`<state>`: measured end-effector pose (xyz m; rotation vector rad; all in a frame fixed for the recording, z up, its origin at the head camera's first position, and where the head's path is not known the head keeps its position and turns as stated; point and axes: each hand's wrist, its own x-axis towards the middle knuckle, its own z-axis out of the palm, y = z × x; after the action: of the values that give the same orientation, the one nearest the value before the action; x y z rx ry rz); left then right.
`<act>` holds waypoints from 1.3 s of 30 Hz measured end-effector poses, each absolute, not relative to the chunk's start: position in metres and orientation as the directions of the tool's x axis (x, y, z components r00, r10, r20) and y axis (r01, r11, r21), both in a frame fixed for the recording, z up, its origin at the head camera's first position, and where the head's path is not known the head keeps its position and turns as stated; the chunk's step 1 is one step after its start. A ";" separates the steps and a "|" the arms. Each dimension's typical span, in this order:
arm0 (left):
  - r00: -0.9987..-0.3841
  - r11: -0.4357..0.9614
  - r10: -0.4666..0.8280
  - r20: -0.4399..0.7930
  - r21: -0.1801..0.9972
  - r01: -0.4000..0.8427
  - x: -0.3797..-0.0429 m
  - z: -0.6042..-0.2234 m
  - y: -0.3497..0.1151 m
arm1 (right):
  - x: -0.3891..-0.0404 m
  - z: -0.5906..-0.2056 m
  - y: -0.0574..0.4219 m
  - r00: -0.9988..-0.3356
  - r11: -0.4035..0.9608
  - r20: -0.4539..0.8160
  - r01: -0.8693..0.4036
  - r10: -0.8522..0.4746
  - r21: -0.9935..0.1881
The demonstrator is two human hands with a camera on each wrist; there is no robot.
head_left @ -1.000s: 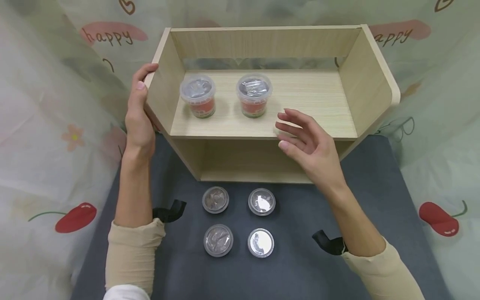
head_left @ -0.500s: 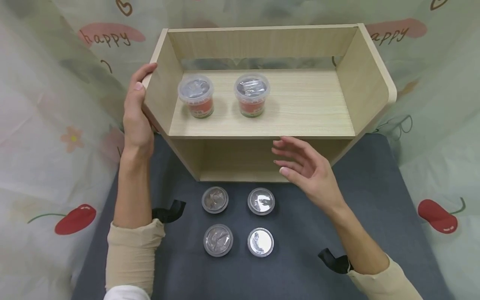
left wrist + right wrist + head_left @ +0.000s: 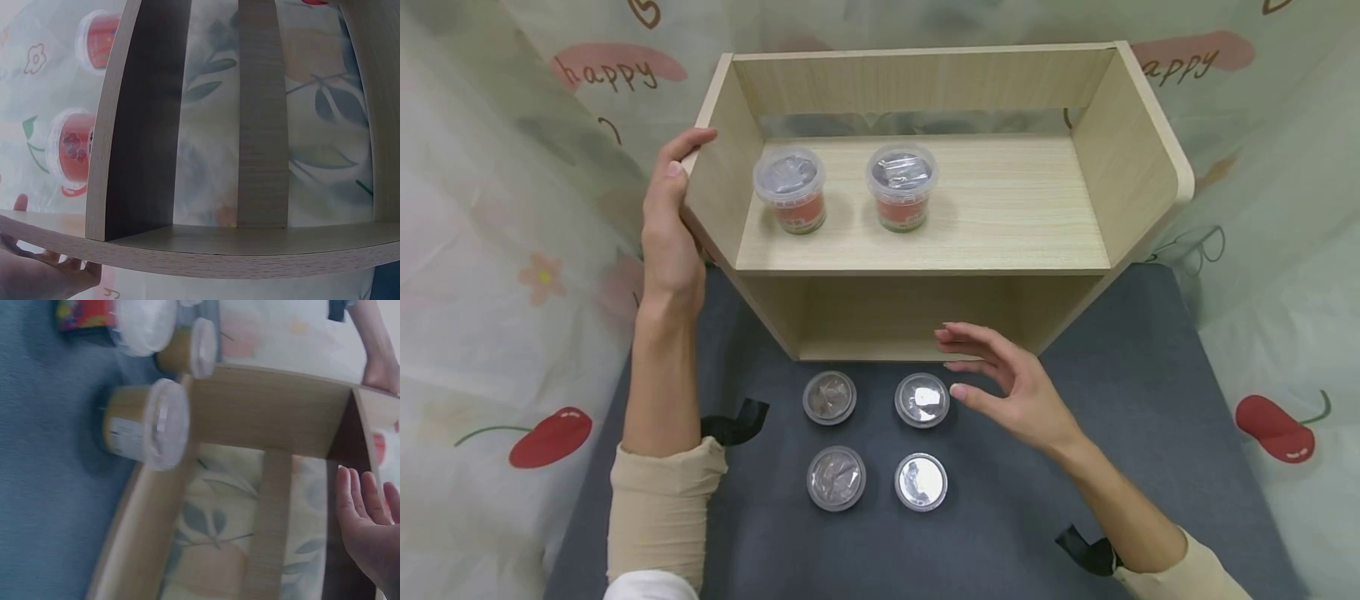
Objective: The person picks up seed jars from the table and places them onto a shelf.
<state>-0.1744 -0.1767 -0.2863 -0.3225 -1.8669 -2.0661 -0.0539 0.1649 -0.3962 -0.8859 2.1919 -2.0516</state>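
My left hand [image 3: 672,229] grips the left side panel of a two-tier pale wooden shelf [image 3: 1007,208], its fingers over the panel's edge. On the upper board stand two clear-lidded plastic tubs with reddish sides, one at left [image 3: 790,190] and one near the middle [image 3: 902,187]. Below the shelf front, my right hand [image 3: 1003,387] hovers with loosely bent fingers and thumb apart, holding nothing. Its thumb tip is right beside the back right tub [image 3: 922,401] on the table; in the right wrist view this tub [image 3: 134,422] shows a yellowish-brown side and white label.
Several lidded tubs form two rows on the dark table [image 3: 985,533]: back left tub [image 3: 830,398], front left tub [image 3: 837,479] and front right tub [image 3: 921,482] besides the one by my hand. A printed curtain [image 3: 512,317] surrounds the table. Black straps show at both forearms.
My right hand has moved down from in front of the upper board to beside the back right tub on the table. My left hand keeps its grip on the side panel.
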 end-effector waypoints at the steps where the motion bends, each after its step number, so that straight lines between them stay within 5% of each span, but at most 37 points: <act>1: -0.917 -0.072 -0.095 0.388 0.916 0.395 -0.175 -0.287 -0.177 | -0.052 -0.400 0.166 -0.838 -0.015 0.364 -0.392 -0.407 -0.920; 18: -0.921 -0.076 -0.090 0.379 0.919 0.386 -0.174 -0.287 -0.176 | -0.025 -0.456 0.172 -0.829 0.067 0.338 -0.408 -0.445 -0.911; 39: -0.916 -0.074 -0.088 0.391 0.915 0.397 -0.176 -0.289 -0.177 | -0.002 -0.465 0.157 -0.845 0.195 0.346 -0.450 -0.407 -0.871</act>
<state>-0.1755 -0.1771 -0.2888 -0.3332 -1.8761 -2.0575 -0.0023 0.1572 -0.4647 -0.8822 2.4577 -1.8142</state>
